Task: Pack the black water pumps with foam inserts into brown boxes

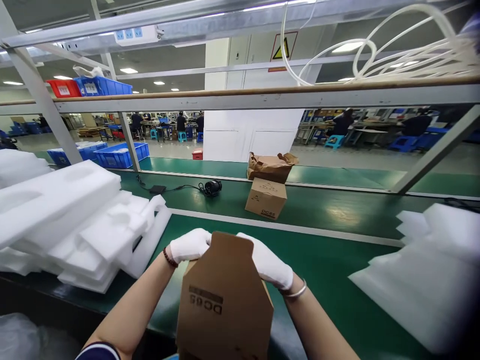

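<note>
A brown cardboard box marked DC65 (pixel 225 305) stands at the front edge of the green bench, its flap raised towards me and the print upside down. My left hand (pixel 190 245), in a white glove, is at the box's far left corner with its fingers bent behind the flap. On the other side my gloved right hand (pixel 268 262) lies against the far right edge, its fingertips hidden behind the flap. Both hands seem to hold the box. Further back, a closed DC65 box (pixel 265 198) sits before crumpled brown paper (pixel 272 166).
White foam pieces (pixel 90 220) are piled at the left, and white foam sheets (pixel 431 275) lie at the right. A black cabled device (pixel 213 187) rests on the back strip. Shelf posts, blue bins (pixel 122 155) and coiled white tubing (pixel 412 60) are beyond.
</note>
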`<state>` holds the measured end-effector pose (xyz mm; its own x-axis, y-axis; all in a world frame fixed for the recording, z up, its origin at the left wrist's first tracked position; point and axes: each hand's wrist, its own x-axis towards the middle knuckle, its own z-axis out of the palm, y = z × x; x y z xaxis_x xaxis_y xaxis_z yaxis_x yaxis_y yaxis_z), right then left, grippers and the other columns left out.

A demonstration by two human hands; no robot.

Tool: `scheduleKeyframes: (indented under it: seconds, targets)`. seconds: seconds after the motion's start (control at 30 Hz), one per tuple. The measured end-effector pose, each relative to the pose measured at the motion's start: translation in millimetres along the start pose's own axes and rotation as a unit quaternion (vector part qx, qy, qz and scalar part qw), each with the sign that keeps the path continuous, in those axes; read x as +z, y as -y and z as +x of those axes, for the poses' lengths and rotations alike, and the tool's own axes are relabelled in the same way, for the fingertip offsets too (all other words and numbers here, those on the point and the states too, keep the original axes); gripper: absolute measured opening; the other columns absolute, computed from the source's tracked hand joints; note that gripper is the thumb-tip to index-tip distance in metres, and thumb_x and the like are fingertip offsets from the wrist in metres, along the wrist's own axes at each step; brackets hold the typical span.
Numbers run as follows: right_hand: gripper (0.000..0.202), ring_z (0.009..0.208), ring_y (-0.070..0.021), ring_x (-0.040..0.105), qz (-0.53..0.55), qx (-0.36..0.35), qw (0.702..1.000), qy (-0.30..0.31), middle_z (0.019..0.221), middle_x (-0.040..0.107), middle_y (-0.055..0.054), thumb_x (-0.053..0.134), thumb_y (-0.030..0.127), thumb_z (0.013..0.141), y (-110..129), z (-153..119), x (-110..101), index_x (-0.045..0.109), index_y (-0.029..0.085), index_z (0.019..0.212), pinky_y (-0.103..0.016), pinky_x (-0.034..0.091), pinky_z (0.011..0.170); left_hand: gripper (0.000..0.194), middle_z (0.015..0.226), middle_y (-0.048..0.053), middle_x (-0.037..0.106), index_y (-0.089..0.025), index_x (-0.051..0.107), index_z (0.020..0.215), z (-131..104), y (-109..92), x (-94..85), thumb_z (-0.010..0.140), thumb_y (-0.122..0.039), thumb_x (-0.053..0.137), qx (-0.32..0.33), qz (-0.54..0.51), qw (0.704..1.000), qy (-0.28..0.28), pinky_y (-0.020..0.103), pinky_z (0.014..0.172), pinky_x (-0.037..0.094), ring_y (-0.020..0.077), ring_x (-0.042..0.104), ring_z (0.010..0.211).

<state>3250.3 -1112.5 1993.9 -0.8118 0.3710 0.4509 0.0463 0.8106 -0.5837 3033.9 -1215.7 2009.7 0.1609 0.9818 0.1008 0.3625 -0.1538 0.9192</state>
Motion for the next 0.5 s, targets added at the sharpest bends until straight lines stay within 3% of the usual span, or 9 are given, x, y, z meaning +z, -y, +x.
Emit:
scheduleKeyframes:
  seconds: [0.07, 0.13, 0.23, 0.3, 0.33, 0.37, 0.4, 0.43, 0.5]
  targets:
    - [0.032, 0.058, -0.0103, 0.045, 0.023, 0.026, 0.999, 0.033, 0.068, 0.052, 0.003, 0.074, 0.037, 0.073, 13.4, -3.1, 0.4, 0.047, 0.021, 0.071, -0.022, 0.040, 0.050, 0.032, 0.093, 0.007, 0.074, -0.019, 0.066, 0.066, -22.7, -10.8, -2.6, 0.077, -0.047, 0.073, 0.091, 0.055, 0.994, 0.017, 0.041, 0.092, 0.052, 0.0262, 0.068, 0.093]
    - [0.036, 0.061, -0.0100, 0.045, 0.032, 0.037, 0.998, 0.031, 0.067, 0.050, 0.004, 0.076, 0.032, 0.073, 19.1, -10.4, 1.5, 0.044, 0.020, 0.064, -0.022, 0.041, 0.054, 0.033, 0.113, 0.007, 0.074, -0.024, 0.072, 0.080, -52.8, -13.1, -0.1, 0.085, -0.056, 0.064, 0.196, 0.105, 0.974, 0.037, 0.051, 0.115, 0.034, 0.0294, 0.061, 0.120]
    - [0.042, 0.062, -0.0116, 0.050, 0.027, -0.004, 0.998, -0.051, 0.066, 0.051, 0.002, 0.073, 0.039, 0.082, 18.0, -25.3, 6.2, 0.042, 0.020, 0.061, -0.025, 0.046, 0.058, 0.065, 0.131, 0.012, 0.066, -0.030, 0.068, 0.118, -91.9, -2.0, 15.3, 0.072, -0.075, 0.066, 0.220, 0.147, 0.964, 0.028, 0.064, 0.120, 0.014, 0.0361, 0.041, 0.142]
    - [0.038, 0.075, -0.0164, 0.061, 0.014, -0.081, 0.992, -0.094, 0.069, 0.058, 0.001, 0.060, 0.051, 0.092, 17.9, -38.7, 11.4, 0.052, 0.021, 0.068, -0.036, 0.054, 0.080, 0.075, 0.132, 0.015, 0.065, -0.028, 0.063, 0.125, -104.3, 8.9, 32.3, 0.067, -0.076, 0.070, 0.212, 0.155, 0.964, -0.044, 0.063, 0.118, 0.022, 0.0369, 0.043, 0.141]
    - [0.041, 0.090, -0.0214, 0.066, -0.006, -0.117, 0.989, -0.095, 0.079, 0.066, -0.002, 0.049, 0.060, 0.094, 19.6, -46.7, 14.0, 0.061, 0.023, 0.081, -0.046, 0.050, 0.098, 0.069, 0.128, 0.014, 0.067, -0.029, 0.063, 0.123, -106.4, 13.8, 41.3, 0.070, -0.074, 0.069, 0.216, 0.152, 0.961, -0.085, 0.060, 0.117, 0.028, 0.0351, 0.047, 0.138]
    - [0.055, 0.111, -0.0276, 0.064, -0.036, -0.141, 0.986, -0.083, 0.098, 0.071, -0.007, 0.036, 0.069, 0.095, 22.7, -55.5, 16.3, 0.066, 0.023, 0.102, -0.055, 0.035, 0.114, 0.061, 0.123, 0.012, 0.070, -0.029, 0.063, 0.119, -106.6, 17.6, 49.7, 0.075, -0.072, 0.066, 0.225, 0.144, 0.956, -0.123, 0.056, 0.115, 0.034, 0.0326, 0.051, 0.135]
    - [0.075, 0.131, -0.0336, 0.052, -0.071, -0.146, 0.985, -0.066, 0.124, 0.066, -0.013, 0.024, 0.077, 0.092, 27.1, -64.6, 18.0, 0.060, 0.021, 0.126, -0.060, 0.018, 0.121, 0.056, 0.121, 0.011, 0.071, -0.029, 0.063, 0.117, -105.7, 20.3, 57.2, 0.080, -0.070, 0.062, 0.234, 0.133, 0.951, -0.153, 0.052, 0.114, 0.037, 0.0304, 0.053, 0.133]
    - [0.095, 0.144, -0.0381, 0.036, -0.105, -0.133, 0.984, -0.051, 0.146, 0.049, -0.018, 0.014, 0.084, 0.087, 32.4, -73.6, 19.0, 0.045, 0.015, 0.146, -0.060, 0.005, 0.123, 0.053, 0.121, 0.010, 0.071, -0.029, 0.062, 0.118, -104.6, 21.6, 63.6, 0.083, -0.069, 0.059, 0.238, 0.128, 0.947, -0.175, 0.050, 0.113, 0.039, 0.0290, 0.053, 0.133]
    - [0.110, 0.151, -0.0409, 0.012, -0.156, -0.094, 0.983, -0.036, 0.163, 0.013, -0.023, 0.010, 0.086, 0.084, 44.3, -89.2, 20.0, 0.018, 0.005, 0.158, -0.057, -0.001, 0.124, 0.056, 0.127, 0.009, 0.068, -0.030, 0.060, 0.125, -103.2, 20.4, 73.1, 0.086, -0.069, 0.053, 0.218, 0.133, 0.947, -0.197, 0.048, 0.115, 0.037, 0.0278, 0.050, 0.136]
